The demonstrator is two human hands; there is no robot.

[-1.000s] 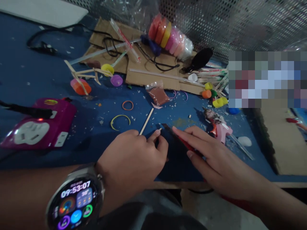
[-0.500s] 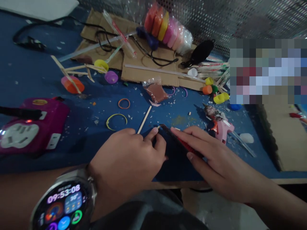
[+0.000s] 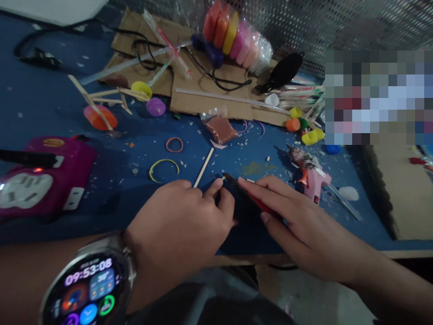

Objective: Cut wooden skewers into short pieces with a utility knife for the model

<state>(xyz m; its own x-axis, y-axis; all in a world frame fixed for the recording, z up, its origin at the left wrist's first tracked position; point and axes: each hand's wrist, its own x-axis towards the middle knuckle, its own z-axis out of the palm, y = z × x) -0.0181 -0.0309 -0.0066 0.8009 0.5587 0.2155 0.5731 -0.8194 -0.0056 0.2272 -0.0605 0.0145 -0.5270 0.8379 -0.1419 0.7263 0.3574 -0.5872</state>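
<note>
1 left grip [image 3: 187,223] pinching a stick tip [image 3: 223,178], right grip [image 3: 297,216] clasping red knife [image 3: 260,204], yellow loop [image 3: 151,171], glue gun [image 3: 314,181] nearby

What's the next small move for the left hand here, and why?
I'd probably ease the left hand back slightly before the right hand moves the red-handled blade any further: the left fingertip sits close beside the blade's tip, and only a short end of the small pale piece shows past it, leaving little margin.
</note>
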